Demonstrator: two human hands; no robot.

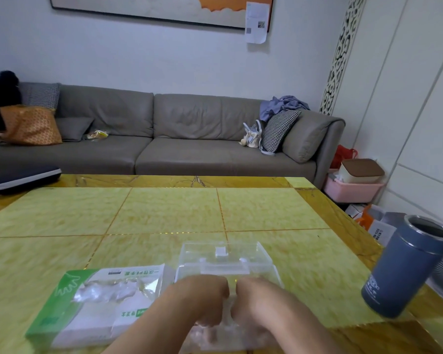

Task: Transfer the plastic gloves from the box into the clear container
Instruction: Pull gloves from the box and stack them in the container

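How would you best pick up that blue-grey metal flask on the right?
Wrap one hand round the middle of the blue-grey cylindrical metal flask, coming from its side. It stands upright near the yellow table edge with its steel-rimmed mouth open, so a top grip would probably slip in.

Even, soft indoor light — motion blur near bottom, wide-angle bending at edges, faint tabletop [164, 213] sheen.

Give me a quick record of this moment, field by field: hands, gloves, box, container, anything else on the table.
left hand: pressing into the plastic gloves, fingers hidden
right hand: same, beside the left
glove box: lying flat left of the hands, torn open
clear container: open, just beyond the hands
table: yellow-green tiled top
other: grey flask at right edge, lid off
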